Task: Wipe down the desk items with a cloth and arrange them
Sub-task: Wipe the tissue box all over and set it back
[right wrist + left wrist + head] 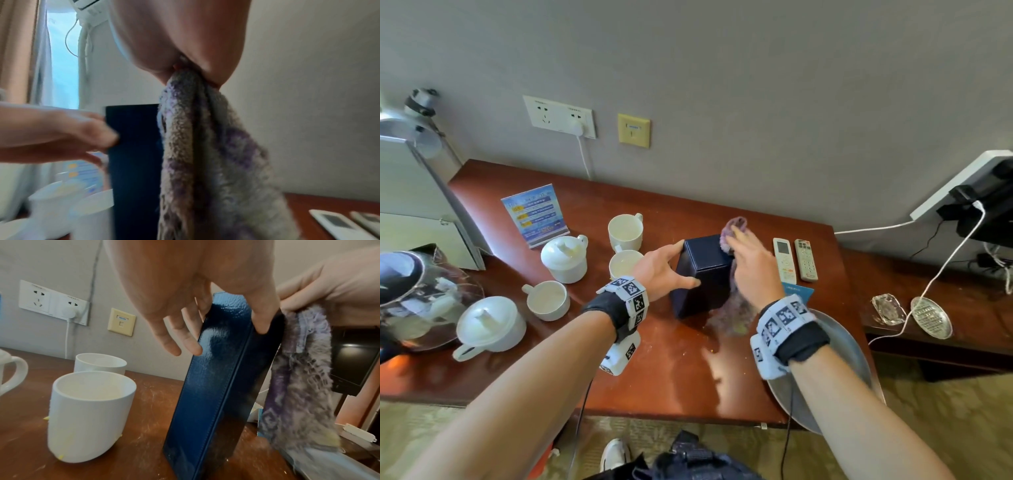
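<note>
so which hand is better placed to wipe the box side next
Right. The right hand already holds the cloth against the dark blue box; the left hand steadies the box.

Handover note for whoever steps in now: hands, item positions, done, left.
Left hand: grips the dark blue box near its top, thumb on the near face, fingers on the far side, steadying it upright on the desk.
Right hand: holds the purple-grey cloth against the box's right side; the cloth hangs down to the desk.
Elsewhere: white cups and lidded cups left of the box, two remotes to its right, a metal tray at the near right edge.
Done: box wipe under way.
Left: finish the box; whether the other items are wiped cannot be told; arranging.
</note>
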